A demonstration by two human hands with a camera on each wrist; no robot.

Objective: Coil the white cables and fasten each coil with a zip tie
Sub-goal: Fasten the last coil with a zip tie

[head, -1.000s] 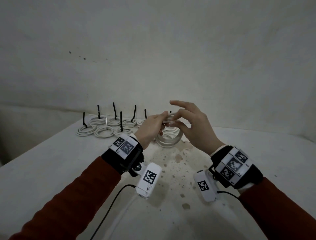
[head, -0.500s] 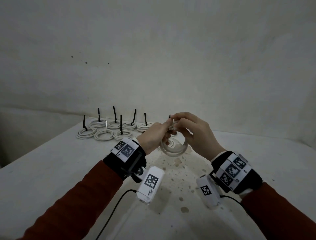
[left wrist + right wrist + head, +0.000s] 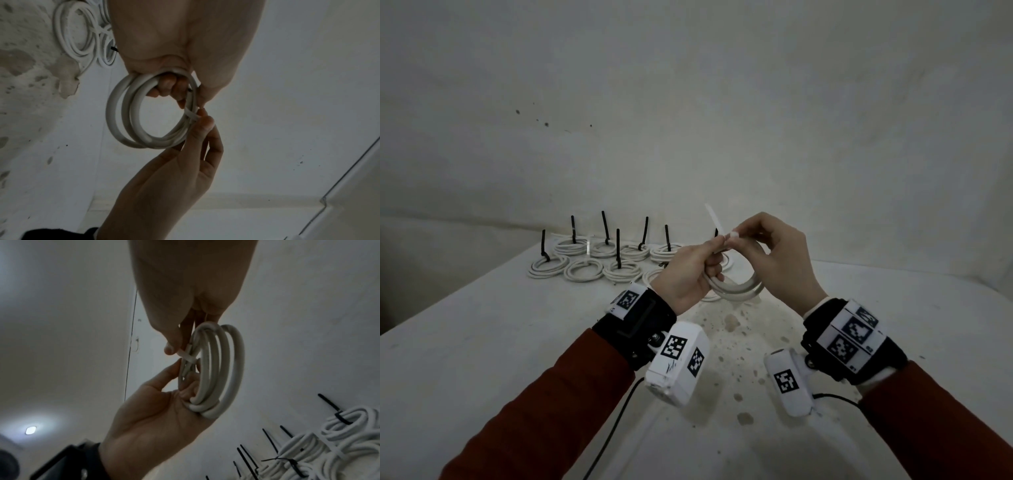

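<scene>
White zip tie (image 3: 714, 219) tail now sticks up, threaded; right hand (image 3: 774, 260) pinches it, left hand (image 3: 690, 270) grips cable coil (image 3: 736, 291); cinching next.

A: The cable coil (image 3: 131, 113) looks like smooth rubbery plastic, off-white, with a dull sheen along each loop.

B: And the white zip tie (image 3: 188, 357) round it is thin flat plastic, a little shinier. The black zip ties (image 3: 617, 248) on the finished coils (image 3: 582, 269) look matt and stiff.

A: The counter (image 3: 482, 342) is a matt pale surface, rough in places, blotched with brownish stains (image 3: 731, 322) near the middle.

B: The wall (image 3: 688, 102) is the same matt off-white, speckled with dark spots. The sleeves (image 3: 544, 421) are a soft rust-red knitted cloth, the wrist bands (image 3: 635, 322) black fabric, and the camera housings (image 3: 678, 363) smooth white plastic.
</scene>
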